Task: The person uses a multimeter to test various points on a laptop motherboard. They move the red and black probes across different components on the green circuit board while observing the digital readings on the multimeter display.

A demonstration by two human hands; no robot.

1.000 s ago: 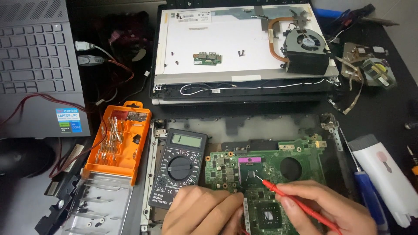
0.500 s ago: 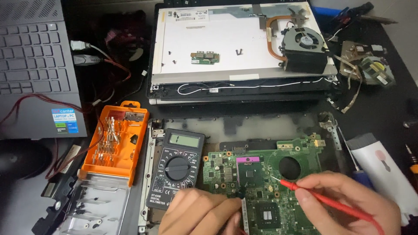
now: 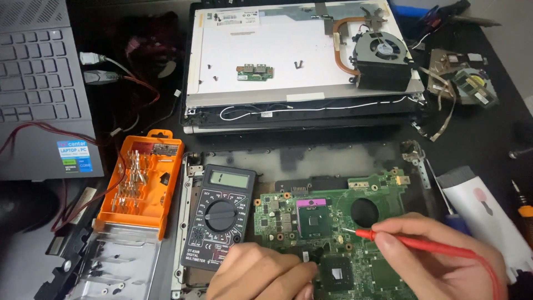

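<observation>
Right hand (image 3: 438, 261): fingers pinched shut on red probe (image 3: 413, 244), tip touching green motherboard (image 3: 333, 233), near centre.
Left hand (image 3: 261, 275): curled, fingertips on board; anything held, cannot tell.
Multimeter (image 3: 219, 216): just left of board.

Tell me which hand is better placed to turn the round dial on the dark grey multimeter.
Left. The left hand rests at the board's lower edge right beside the dark grey multimeter, and appears free. The right hand holds the red probe on the green circuit board, farther away.
</observation>
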